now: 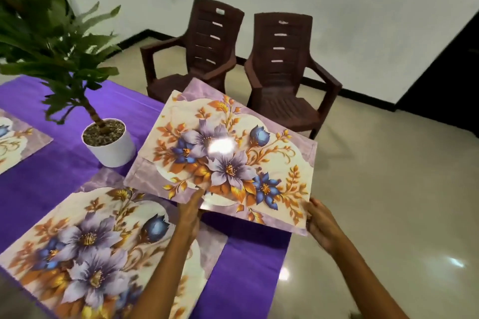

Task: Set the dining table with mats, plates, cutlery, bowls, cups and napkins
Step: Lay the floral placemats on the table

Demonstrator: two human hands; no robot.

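I hold a floral place mat (228, 158) above the right end of the table, tilted, its far part jutting past the table's edge. My left hand (190, 211) pinches its near edge, thumb on top. My right hand (322, 225) grips its near right corner. A second floral mat (85, 246) lies flat on the purple tablecloth (51, 176) close to me. A third mat (15, 137) shows partly at the left edge of view.
A potted plant in a white pot (111, 142) stands on the table just left of the held mat. Two dark brown plastic chairs (197, 52) (287, 72) stand on the tiled floor beyond the table's end.
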